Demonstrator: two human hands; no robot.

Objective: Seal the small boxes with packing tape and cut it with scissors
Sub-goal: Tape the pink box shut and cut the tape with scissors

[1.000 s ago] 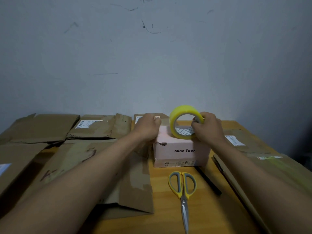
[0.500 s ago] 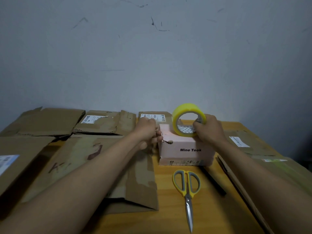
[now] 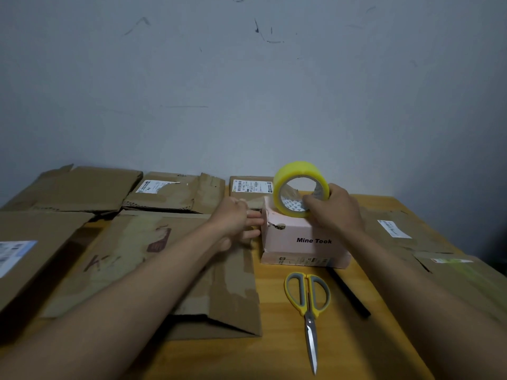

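Toward the worktop's back edge, the pink box carries the tape roll; right hand grips it upright for unrolling. Left hand, fingers straight, presses the box's left side, probably anchoring the tape end. Scissors wait near the front edge.

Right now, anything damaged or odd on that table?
Yes. The pink box has a small torn hole near the upper left of its front face. The flattened cardboard at the back left has ragged, torn edges. The scissors lie shut in front of the box, untouched.
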